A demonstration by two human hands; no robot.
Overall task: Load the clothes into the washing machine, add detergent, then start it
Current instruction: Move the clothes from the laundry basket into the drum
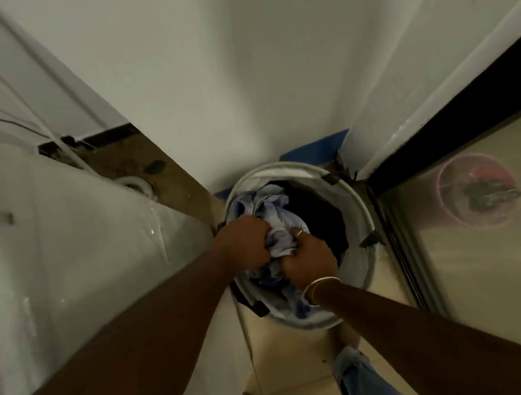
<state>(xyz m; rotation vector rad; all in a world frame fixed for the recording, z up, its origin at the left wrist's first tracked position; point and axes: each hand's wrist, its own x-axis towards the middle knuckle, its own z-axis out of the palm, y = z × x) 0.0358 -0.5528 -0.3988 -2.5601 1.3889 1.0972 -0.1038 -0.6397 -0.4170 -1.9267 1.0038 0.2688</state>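
Pale blue cloth (270, 204) lies bunched in the laundry basket (365, 213), directly beneath both hands. Left hand (242, 242) and right hand (312, 261) each clench a fold. The blurred white body at left is probably the washing machine (72, 265); the lift should go up and left.

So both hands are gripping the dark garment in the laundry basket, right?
No. The head view shows the left hand and right hand gripping the pale blue cloth in the laundry basket; the dark garment lies beside it.
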